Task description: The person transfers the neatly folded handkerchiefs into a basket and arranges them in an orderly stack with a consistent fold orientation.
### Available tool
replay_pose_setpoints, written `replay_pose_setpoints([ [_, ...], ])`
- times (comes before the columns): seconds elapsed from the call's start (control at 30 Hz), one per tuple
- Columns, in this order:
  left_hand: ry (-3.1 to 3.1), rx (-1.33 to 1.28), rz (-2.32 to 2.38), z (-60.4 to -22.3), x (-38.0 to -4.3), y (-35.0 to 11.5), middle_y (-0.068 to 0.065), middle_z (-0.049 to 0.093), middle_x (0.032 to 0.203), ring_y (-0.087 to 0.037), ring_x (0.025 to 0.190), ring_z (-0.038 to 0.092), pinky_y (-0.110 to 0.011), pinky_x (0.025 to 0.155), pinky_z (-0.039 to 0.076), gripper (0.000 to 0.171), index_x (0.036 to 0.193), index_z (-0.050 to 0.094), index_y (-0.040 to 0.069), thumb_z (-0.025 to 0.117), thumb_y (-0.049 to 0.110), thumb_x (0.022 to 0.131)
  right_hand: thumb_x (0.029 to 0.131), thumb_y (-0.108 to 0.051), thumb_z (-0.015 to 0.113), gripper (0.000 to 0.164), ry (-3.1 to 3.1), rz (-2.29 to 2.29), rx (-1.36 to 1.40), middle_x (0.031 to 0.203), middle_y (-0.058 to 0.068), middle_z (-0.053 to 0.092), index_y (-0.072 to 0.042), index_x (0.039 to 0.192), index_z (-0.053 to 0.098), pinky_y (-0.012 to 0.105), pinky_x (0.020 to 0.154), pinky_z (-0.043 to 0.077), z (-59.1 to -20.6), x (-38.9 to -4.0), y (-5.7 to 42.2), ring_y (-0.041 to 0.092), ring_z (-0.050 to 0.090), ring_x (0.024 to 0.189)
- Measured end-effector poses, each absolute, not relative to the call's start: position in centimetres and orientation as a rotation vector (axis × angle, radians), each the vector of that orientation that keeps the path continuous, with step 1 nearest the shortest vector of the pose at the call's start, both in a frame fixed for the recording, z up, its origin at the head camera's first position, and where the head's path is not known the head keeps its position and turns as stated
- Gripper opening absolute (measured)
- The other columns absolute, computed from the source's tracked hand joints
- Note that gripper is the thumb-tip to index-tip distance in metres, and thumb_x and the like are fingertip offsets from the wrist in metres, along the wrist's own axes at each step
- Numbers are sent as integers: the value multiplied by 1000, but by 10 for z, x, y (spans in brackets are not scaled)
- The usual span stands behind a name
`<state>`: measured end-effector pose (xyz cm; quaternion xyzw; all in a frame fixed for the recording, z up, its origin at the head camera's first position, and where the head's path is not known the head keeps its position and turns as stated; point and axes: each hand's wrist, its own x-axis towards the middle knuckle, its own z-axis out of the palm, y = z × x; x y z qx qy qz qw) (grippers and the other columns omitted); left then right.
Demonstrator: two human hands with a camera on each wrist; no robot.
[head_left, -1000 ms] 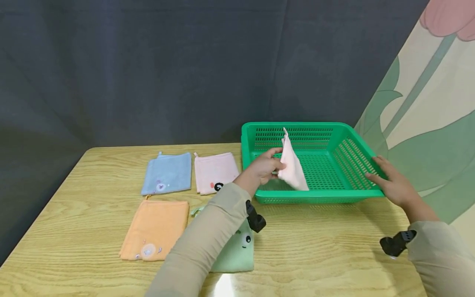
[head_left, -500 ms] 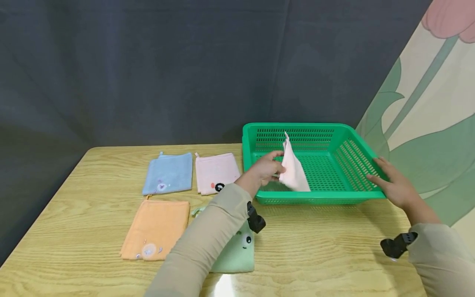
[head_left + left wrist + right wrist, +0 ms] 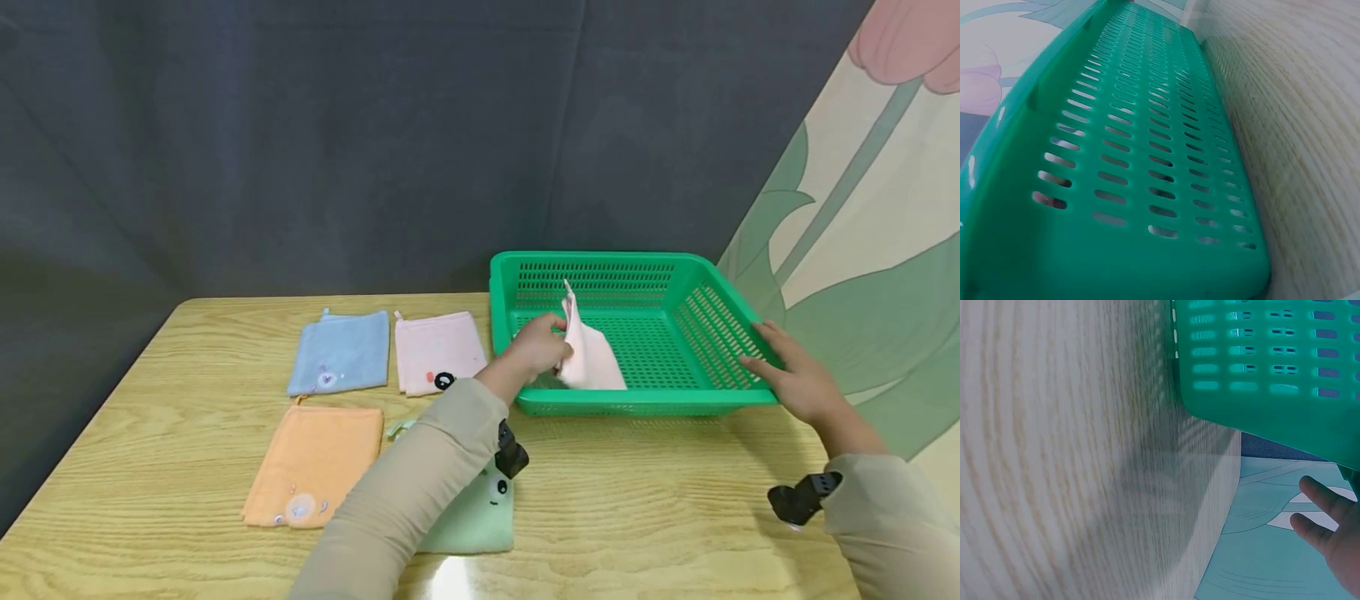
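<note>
My left hand (image 3: 534,348) reaches over the left side of a green plastic basket (image 3: 637,402) and pinches a pale pink folded towel (image 3: 597,360). The towel stands upright and bends in the basket's left half, its hanging loop pointing up. At the basket's right rim, my right hand (image 3: 802,379) grips the edge with the thumb on the inner side. Two outer fingers (image 3: 1319,497) of that hand extend outside the basket in the right wrist view. The left wrist view shows only the basket's slotted outer wall (image 3: 1129,265); the left hand is hidden there.
Left of the basket lie a blue towel (image 3: 345,350), a pink towel (image 3: 435,346), an orange towel (image 3: 322,458) and a green towel (image 3: 472,521) partly under my left forearm. Dark cloth (image 3: 360,150) hangs behind the wooden table (image 3: 637,517); a flower-painted wall (image 3: 885,333) rises at right.
My left hand has moved slightly left and lower, and the pale pink towel has come down with it and bent more. The right hand stays on the rim.
</note>
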<state>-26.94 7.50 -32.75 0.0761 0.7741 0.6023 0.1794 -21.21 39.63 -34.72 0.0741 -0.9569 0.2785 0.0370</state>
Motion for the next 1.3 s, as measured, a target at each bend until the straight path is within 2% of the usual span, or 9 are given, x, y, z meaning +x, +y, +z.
replay_pose_setpoints([
  [0.13, 2286, 219, 1600, -327, -268, 73, -9, 52, 77, -14, 52, 48, -23, 46, 44, 30, 107, 52, -5, 49, -8, 78, 94, -28, 32, 60, -2941, 856, 213, 139, 22, -11, -1, 137, 0, 67, 84, -1, -348, -211, 395, 46, -9, 121],
  [0.3, 2405, 250, 1447, -326, -268, 71, -6, 46, 58, -12, 45, 41, -24, 46, 42, 11, 82, 57, -5, 47, -6, 79, 94, -29, 32, 60, -2942, 863, 208, 139, 22, -10, 0, 137, 1, 67, 84, 0, -349, -212, 393, 46, -9, 121],
  [0.43, 2602, 309, 1130, -321, -266, 70, -4, 44, 60, -13, 45, 37, -22, 43, 34, 10, 81, 56, -2, 46, -3, 80, 94, -28, 32, 61, -2937, 887, 222, 139, 23, -9, 1, 137, 0, 67, 84, 0, -348, -213, 393, 47, -9, 121],
  [0.6, 2692, 338, 926, -316, -265, 69, -4, 46, 62, -12, 43, 36, -20, 40, 30, 23, 104, 55, -4, 46, 1, 83, 94, -27, 32, 60, -2928, 894, 243, 139, 24, -9, 1, 137, 1, 67, 85, -1, -345, -215, 393, 47, -9, 121],
  [0.73, 2680, 319, 885, -315, -265, 67, -3, 48, 55, -11, 41, 36, -20, 40, 30, 16, 85, 62, -2, 48, 5, 85, 94, -27, 32, 60, -2925, 878, 249, 139, 25, -8, 2, 136, 1, 66, 85, 0, -345, -216, 394, 47, -8, 121],
  [0.8, 2678, 333, 831, -314, -266, 66, -3, 49, 51, -12, 41, 37, -21, 41, 31, 22, 68, 61, 2, 48, 7, 85, 94, -27, 33, 60, -2924, 869, 246, 139, 25, -7, 2, 136, 2, 66, 85, 0, -346, -216, 394, 47, -7, 121],
  [0.9, 2691, 383, 726, -313, -265, 66, -1, 49, 48, -12, 42, 38, -21, 41, 31, 29, 58, 58, 6, 48, 7, 85, 94, -27, 33, 60, -2917, 867, 245, 139, 24, -7, 2, 136, 2, 66, 85, 0, -347, -215, 395, 47, -7, 121],
  [1.1, 2705, 431, 682, -313, -264, 66, 0, 38, 46, -12, 41, 32, -21, 41, 29, 30, 56, 48, 8, 47, 7, 85, 94, -28, 33, 60, -2916, 872, 225, 140, 22, -7, 0, 137, 3, 66, 85, 1, -348, -214, 396, 46, -7, 122],
  [1.3, 2680, 410, 802, -310, -264, 60, -2, 43, 52, -13, 44, 38, -22, 44, 32, 21, 65, 48, 5, 47, 9, 86, 94, -27, 33, 60, -2917, 866, 221, 139, 24, -7, 2, 136, 2, 67, 84, 1, -347, -212, 396, 47, -7, 121],
])
